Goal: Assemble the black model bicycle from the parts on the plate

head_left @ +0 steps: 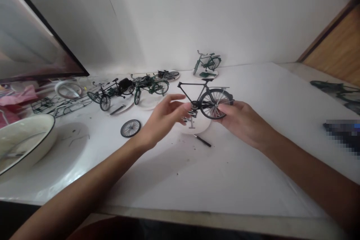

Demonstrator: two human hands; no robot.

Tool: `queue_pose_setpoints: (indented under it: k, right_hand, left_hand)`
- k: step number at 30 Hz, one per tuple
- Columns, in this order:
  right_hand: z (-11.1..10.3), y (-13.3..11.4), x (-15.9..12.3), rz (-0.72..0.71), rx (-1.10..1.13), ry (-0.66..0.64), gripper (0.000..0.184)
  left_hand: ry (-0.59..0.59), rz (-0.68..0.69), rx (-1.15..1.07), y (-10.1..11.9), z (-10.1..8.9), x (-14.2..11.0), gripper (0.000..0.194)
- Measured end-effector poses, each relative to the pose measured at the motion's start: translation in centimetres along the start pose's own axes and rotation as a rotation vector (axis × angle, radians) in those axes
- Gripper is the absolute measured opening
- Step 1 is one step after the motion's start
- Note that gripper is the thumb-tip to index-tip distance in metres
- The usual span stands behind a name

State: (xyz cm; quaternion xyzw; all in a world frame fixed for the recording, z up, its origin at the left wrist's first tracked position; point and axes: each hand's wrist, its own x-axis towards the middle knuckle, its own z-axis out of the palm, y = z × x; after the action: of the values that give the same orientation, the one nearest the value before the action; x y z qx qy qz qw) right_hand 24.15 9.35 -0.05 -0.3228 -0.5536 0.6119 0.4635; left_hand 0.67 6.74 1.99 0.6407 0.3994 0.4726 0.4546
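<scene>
Above the table, my right hand [239,120] pinches a black model bicycle [201,92] by its rear wheel [216,104]. The bike has a frame, saddle and rear rack, with no front wheel or handlebar on it. My left hand [165,118] is at the crank and pedals [194,107], index finger and thumb apart; whether the thumb touches the crank I cannot tell. Below the bike lies a white plate [201,127] with small parts, partly hidden. A black-handled screwdriver-like tool [203,141] rests by its front edge. A loose spoked wheel [131,128] lies left of my left hand.
A green model bicycle [208,62] stands on a plate at the wall. Further model cycles, a black three-wheeler [112,92] and a green one [152,86], stand back left. An enamel basin [42,135] is at the left edge, a pixelated dark object [344,135] at right.
</scene>
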Motion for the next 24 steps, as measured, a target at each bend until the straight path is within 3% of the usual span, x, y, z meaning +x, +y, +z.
queue_pose_setpoints:
  k: [5,10,12,17,21,24]
  right_hand:
    - [0.4,-0.2,-0.4,-0.023,-0.051,-0.013,0.008]
    - [-0.4,-0.2,-0.5,-0.041,-0.191,-0.003,0.008]
    - [-0.7,-0.2,-0.5,-0.023,-0.265,0.033,0.007]
    - [-1.3,-0.1,0.1,-0.007,-0.146,0.033,0.004]
    - [-2.3,0.4,0.9,0.006,-0.060,0.141,0.005]
    - [-2.9,0.9,1.3,0.022,-0.086,0.232,0.010]
  left_hand:
    - [-0.111,0.063,0.025,1.9,0.4,0.8,0.018]
    - [-0.307,0.221,0.226,3.3,-0.8,3.5,0.012]
    - [-0.306,0.316,0.354,3.4,-1.0,4.4,0.011]
    - [0.020,0.548,0.671,1.2,-2.6,4.3,0.014]
    - [-0.034,0.394,0.820,-1.5,-5.6,2.4,0.011]
    - [-0.131,0.436,0.975,-3.0,-6.4,1.5,0.011]
